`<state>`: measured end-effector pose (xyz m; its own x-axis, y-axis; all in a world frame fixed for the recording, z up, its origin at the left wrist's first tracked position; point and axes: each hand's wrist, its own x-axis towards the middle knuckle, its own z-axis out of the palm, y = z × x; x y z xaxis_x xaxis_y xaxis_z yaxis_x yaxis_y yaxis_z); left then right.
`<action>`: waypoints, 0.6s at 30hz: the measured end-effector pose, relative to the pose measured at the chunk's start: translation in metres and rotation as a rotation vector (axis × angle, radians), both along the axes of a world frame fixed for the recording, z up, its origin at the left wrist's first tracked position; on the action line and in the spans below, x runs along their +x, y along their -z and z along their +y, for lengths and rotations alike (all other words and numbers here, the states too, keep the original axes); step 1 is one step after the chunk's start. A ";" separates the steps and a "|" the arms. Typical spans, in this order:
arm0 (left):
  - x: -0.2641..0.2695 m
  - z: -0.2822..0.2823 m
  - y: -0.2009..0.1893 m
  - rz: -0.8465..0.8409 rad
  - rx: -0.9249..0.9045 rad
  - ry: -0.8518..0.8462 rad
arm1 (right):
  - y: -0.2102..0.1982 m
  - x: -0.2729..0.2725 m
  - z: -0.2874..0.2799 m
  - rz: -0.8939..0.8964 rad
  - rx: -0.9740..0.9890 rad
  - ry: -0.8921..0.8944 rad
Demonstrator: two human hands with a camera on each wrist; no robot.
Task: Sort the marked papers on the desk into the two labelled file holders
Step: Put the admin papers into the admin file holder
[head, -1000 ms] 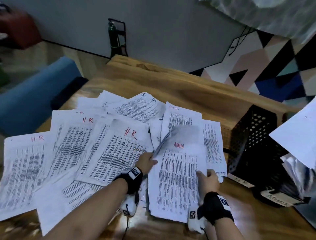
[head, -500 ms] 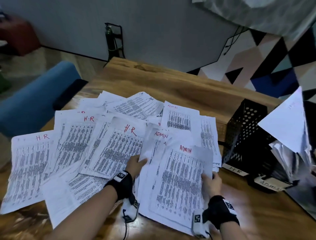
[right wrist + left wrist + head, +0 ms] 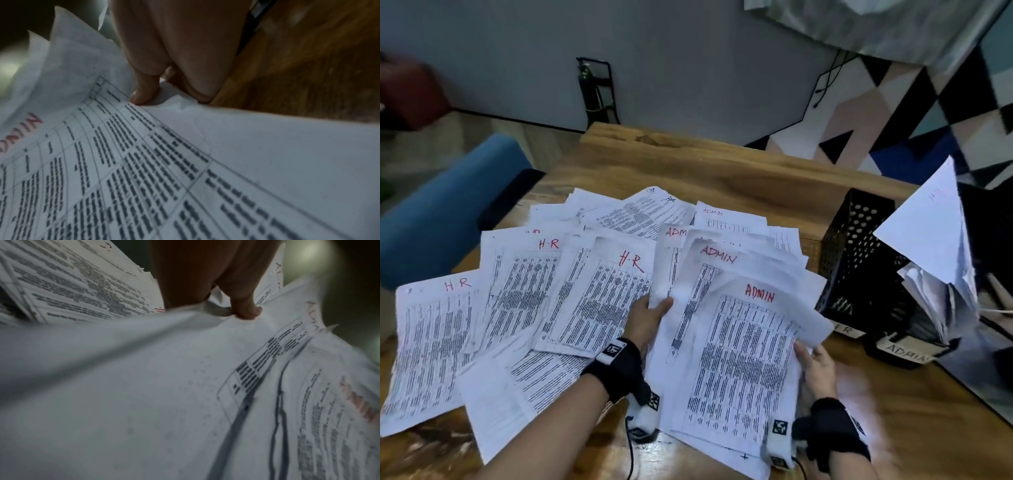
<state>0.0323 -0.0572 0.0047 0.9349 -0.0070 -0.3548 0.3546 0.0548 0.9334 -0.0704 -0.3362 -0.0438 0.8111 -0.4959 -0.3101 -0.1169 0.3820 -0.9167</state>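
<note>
Printed sheets marked ADMIN in red (image 3: 743, 349) form a loose stack at the desk's near middle. My left hand (image 3: 650, 315) pinches the stack's left edge, thumb on top (image 3: 244, 311). My right hand (image 3: 815, 363) pinches the right edge, thumb on the top sheet (image 3: 144, 95). Sheets marked HR (image 3: 599, 294) lie spread to the left. Two black file holders stand at the right: the one labelled HR (image 3: 859, 260) and the one labelled ADMIN (image 3: 907, 349), which has white sheets (image 3: 931, 222) sticking out of it.
The wooden desk (image 3: 722, 164) shows bare wood behind the papers and at the near right. A blue chair (image 3: 441, 212) stands off the left edge. A grey wall and a patterned panel rise behind the desk.
Both hands have gathered more ADMIN sheets into one stack and lifted its edges. The left hand moved from the HR sheet to the stack's left edge.
</note>
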 end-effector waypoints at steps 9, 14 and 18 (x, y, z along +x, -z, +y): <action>-0.004 0.001 -0.004 -0.032 -0.042 0.029 | 0.004 -0.002 -0.021 -0.046 0.202 0.046; -0.016 0.001 0.007 -0.048 -0.013 -0.009 | 0.008 -0.001 -0.007 -0.046 0.198 -0.004; -0.027 0.007 0.022 -0.120 0.141 0.113 | 0.013 0.002 -0.001 0.088 0.089 -0.016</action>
